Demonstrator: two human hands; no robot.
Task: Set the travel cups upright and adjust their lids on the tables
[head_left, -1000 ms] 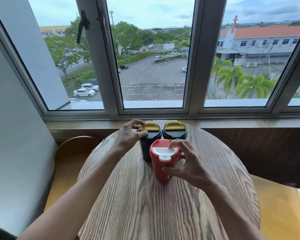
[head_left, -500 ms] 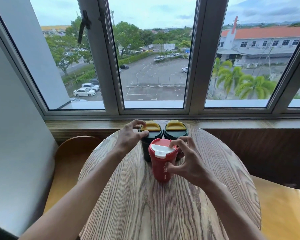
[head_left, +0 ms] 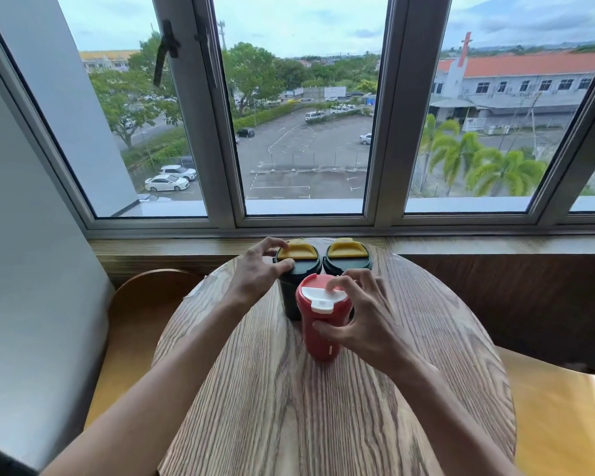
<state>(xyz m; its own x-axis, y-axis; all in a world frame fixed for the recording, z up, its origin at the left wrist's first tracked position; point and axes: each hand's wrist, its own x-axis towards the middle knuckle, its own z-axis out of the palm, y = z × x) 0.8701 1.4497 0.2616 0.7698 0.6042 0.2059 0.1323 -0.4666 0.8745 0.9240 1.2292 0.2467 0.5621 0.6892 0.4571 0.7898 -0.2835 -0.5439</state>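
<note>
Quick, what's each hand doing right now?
Left hand: grips the left green cup at its top.
Right hand: holds the red cup, fingertips on top.

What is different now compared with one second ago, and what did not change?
The right hand closed in on the red cup: its fingertips moved from beside the lid onto the white flap, with the thumb on the cup's side. The cup may have turned slightly. Unchanged: the left hand grips the left green cup at its lid, and the right green cup stands beside it.
</note>
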